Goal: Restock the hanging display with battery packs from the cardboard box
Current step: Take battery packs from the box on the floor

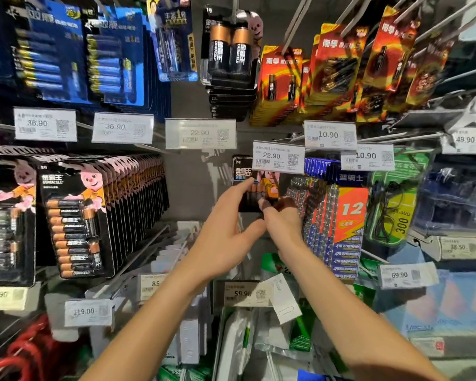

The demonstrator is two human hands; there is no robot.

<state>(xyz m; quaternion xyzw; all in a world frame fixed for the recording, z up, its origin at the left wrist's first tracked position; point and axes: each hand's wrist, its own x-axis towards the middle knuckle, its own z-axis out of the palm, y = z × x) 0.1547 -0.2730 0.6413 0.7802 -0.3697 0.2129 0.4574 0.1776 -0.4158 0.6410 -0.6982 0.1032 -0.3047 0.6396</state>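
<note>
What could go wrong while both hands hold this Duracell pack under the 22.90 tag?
The 22.90 price tag hides the top of the battery pack, so hooking it may miss. The left hand and right hand pinch only its edges; it might slip. The right hand could nudge the blue packs beside it.

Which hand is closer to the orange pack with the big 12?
Right. The right hand sits just left of the orange 12 pack; the left hand is farther left.
</note>
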